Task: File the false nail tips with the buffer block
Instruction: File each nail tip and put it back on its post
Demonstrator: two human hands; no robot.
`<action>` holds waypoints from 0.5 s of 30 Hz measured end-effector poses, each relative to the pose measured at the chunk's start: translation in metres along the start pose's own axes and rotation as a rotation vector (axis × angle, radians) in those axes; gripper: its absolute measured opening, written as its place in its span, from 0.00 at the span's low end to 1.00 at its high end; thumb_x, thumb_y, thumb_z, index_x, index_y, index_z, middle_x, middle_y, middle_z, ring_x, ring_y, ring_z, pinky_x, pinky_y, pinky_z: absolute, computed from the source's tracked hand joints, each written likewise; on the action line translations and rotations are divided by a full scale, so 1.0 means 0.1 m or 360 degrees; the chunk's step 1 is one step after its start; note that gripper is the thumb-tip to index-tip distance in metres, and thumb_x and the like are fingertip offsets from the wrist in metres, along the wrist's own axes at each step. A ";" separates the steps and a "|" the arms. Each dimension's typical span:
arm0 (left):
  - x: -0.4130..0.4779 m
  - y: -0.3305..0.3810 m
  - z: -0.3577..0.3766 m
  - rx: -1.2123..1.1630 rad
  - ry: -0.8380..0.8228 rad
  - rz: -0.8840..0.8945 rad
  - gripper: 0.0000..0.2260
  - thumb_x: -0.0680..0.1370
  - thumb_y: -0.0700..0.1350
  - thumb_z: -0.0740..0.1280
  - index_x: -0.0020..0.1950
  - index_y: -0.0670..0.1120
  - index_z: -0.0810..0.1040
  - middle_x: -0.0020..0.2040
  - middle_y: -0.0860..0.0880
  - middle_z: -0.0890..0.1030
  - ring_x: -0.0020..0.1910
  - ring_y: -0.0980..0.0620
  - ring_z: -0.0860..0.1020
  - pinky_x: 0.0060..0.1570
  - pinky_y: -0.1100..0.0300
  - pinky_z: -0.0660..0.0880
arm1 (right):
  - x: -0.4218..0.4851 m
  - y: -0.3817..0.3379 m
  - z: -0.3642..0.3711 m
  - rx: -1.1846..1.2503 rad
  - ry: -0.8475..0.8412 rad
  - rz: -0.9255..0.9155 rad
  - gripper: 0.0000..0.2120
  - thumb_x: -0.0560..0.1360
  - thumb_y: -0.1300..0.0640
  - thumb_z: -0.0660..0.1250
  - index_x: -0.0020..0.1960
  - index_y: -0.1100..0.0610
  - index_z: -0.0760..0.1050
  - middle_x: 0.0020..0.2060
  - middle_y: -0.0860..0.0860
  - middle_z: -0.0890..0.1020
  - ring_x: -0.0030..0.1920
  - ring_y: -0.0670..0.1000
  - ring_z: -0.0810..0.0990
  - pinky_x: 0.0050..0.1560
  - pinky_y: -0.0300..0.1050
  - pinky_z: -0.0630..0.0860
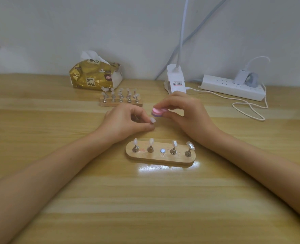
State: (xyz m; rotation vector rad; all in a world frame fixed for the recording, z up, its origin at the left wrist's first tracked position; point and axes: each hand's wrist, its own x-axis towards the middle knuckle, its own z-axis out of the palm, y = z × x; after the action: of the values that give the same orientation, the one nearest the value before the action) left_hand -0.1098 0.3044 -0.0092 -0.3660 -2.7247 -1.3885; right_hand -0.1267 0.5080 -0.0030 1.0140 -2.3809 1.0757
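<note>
L hand (126,120) pinches nail tip (152,120); R hand (184,113) grips buffer block (159,112) just above-right, nearly touching.

The buffer (159,111) is seen layered in pink and purple. The tip (152,120) is noted as milky and translucent. The near stand (160,158) is recorded as pale wood, fitted with silver pegs (150,149) and one silver disc (162,150). The table (145,208) is banded in light and darker honey-coloured wood grain. The tissue pack (85,74) is gold with white panels. The power strip (230,86) is white.
</note>
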 end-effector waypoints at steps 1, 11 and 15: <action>0.00 0.00 0.00 -0.0009 -0.0010 0.0007 0.04 0.68 0.50 0.79 0.37 0.54 0.85 0.41 0.52 0.86 0.49 0.45 0.82 0.58 0.43 0.76 | 0.00 -0.01 0.01 -0.0001 0.0019 -0.0066 0.08 0.75 0.66 0.72 0.54 0.61 0.84 0.48 0.55 0.83 0.49 0.51 0.81 0.54 0.44 0.77; 0.01 -0.01 0.00 -0.0006 -0.0008 0.0017 0.06 0.68 0.51 0.80 0.40 0.51 0.86 0.42 0.50 0.86 0.49 0.44 0.82 0.58 0.43 0.76 | -0.02 0.00 0.01 0.0077 -0.0125 -0.0088 0.08 0.75 0.69 0.72 0.53 0.63 0.82 0.49 0.55 0.83 0.50 0.53 0.82 0.56 0.51 0.80; 0.00 -0.01 0.00 -0.0007 -0.0016 0.0023 0.05 0.68 0.49 0.79 0.41 0.52 0.86 0.42 0.52 0.86 0.49 0.44 0.83 0.58 0.43 0.76 | -0.03 0.00 0.01 0.0137 -0.0025 -0.0105 0.08 0.75 0.67 0.73 0.53 0.63 0.81 0.48 0.54 0.83 0.50 0.52 0.83 0.56 0.50 0.80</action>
State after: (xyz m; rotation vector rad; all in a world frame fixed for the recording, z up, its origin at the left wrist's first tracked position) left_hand -0.1103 0.3041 -0.0099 -0.3932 -2.7217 -1.3934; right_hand -0.1250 0.5088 -0.0048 1.1262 -2.3140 1.1585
